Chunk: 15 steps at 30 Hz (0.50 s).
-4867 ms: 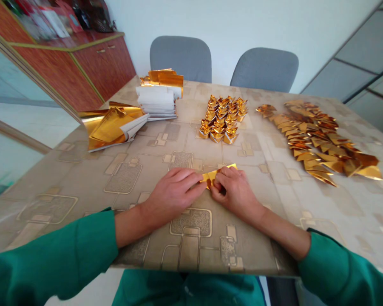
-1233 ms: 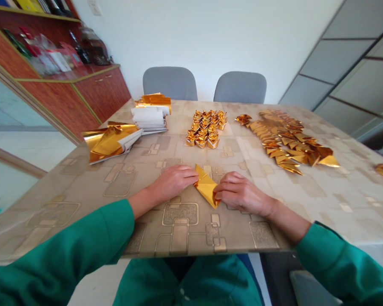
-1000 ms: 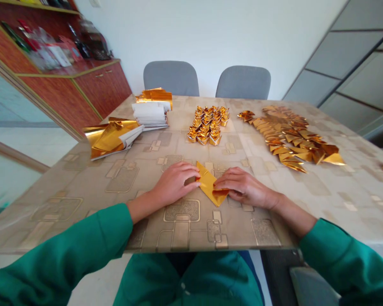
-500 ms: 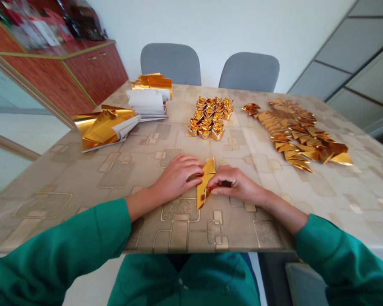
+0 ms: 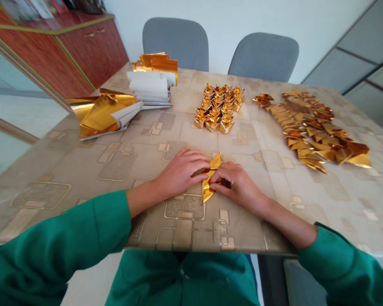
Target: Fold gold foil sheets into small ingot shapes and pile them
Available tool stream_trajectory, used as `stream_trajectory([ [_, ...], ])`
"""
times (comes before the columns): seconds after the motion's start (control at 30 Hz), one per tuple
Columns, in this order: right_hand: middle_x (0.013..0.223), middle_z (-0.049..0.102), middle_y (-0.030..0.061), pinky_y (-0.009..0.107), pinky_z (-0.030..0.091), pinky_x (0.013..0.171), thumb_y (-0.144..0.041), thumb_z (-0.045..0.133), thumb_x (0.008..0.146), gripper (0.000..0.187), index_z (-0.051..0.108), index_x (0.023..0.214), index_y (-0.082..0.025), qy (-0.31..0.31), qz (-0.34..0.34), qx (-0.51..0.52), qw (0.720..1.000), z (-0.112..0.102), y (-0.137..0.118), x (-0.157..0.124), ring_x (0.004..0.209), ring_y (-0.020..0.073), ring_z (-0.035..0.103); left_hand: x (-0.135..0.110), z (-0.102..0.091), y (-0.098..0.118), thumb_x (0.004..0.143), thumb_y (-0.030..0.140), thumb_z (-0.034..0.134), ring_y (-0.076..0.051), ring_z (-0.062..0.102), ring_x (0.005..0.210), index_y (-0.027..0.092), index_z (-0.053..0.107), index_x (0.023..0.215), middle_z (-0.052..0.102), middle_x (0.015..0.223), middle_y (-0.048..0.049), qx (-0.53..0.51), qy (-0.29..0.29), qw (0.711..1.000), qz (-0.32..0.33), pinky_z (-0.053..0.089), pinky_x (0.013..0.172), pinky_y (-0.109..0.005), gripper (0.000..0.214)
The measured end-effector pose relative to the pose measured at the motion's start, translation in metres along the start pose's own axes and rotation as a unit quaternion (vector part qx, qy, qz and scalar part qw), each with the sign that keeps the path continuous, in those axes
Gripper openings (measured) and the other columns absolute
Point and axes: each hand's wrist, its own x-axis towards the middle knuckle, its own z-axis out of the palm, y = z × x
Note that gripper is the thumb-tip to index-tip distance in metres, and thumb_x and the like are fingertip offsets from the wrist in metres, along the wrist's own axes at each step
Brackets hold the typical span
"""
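Note:
A folded piece of gold foil paper (image 5: pixel 207 192) lies on the patterned tablecloth near the front edge, its pointed ends facing away from me and toward me. From the left, my left hand (image 5: pixel 185 172) grips its edge between thumb and fingers. My right hand (image 5: pixel 234 182) pinches the opposite side, thumb against index finger, over a crease. Both hands partly cover the paper's middle. Beyond them stand several finished gold paper ingots (image 5: pixel 218 108) in close rows.
Stacked foil sheets with white backs (image 5: pixel 149 87) and fanned gold sheets (image 5: pixel 102 112) lie at the back left. On the right spreads a pile of folded gold pieces (image 5: pixel 306 127). Two grey chairs (image 5: pixel 175 42) stand behind the table (image 5: pixel 83 170).
The view has tilted down and shifted slightly left. My right fingers have pressed a fold on the near part of the foil paper, which looks narrower. Both hands stay on it.

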Motion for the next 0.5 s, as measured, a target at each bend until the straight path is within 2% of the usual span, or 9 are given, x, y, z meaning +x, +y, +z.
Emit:
stream_trajectory([
  [0.17,0.078,0.067,0.0012,0.029,0.038,0.072,-0.022,0.068,0.088,0.012,0.063,0.078,-0.018,0.004,-0.008,-0.010,1.000,0.002,0.000,0.000,0.073,0.0144,0.057,0.002,-0.003,-0.002,0.092,0.032,0.060,-0.023,0.060,0.114,0.017,0.068,0.106,0.069,0.119,-0.0096,0.004,0.015,1.000,0.019,0.043,0.101,-0.044,0.022],
  [0.3,0.078,0.067,0.0013,0.029,0.038,0.072,-0.022,0.068,0.088,0.011,0.063,0.079,-0.018,0.005,-0.007,-0.018,1.000,0.002,0.000,0.000,0.074,0.0147,0.056,-0.010,-0.014,0.013,0.096,0.024,0.053,-0.021,0.060,0.110,0.015,0.068,0.101,0.070,0.111,-0.0092,0.069,0.034,0.996,0.047,0.044,0.103,-0.042,0.018],
  [0.43,0.080,0.066,0.0021,0.030,0.037,0.072,-0.023,0.067,0.089,0.010,0.062,0.080,-0.018,0.004,0.000,-0.028,1.000,0.003,0.001,-0.002,0.075,0.0150,0.055,-0.036,-0.022,0.042,0.097,0.016,0.045,-0.020,0.058,0.111,0.018,0.066,0.111,0.069,0.107,-0.0060,0.149,-0.028,0.980,0.131,0.034,0.113,-0.047,0.024],
  [0.5,0.081,0.065,0.0024,0.030,0.037,0.073,-0.022,0.067,0.089,0.010,0.062,0.080,-0.018,-0.002,0.002,-0.029,1.000,0.004,0.001,-0.002,0.075,0.0151,0.055,-0.047,-0.023,0.051,0.098,0.015,0.043,-0.020,0.059,0.109,0.016,0.063,0.117,0.069,0.104,-0.0064,0.171,-0.040,0.975,0.134,0.033,0.114,-0.047,0.028],
])
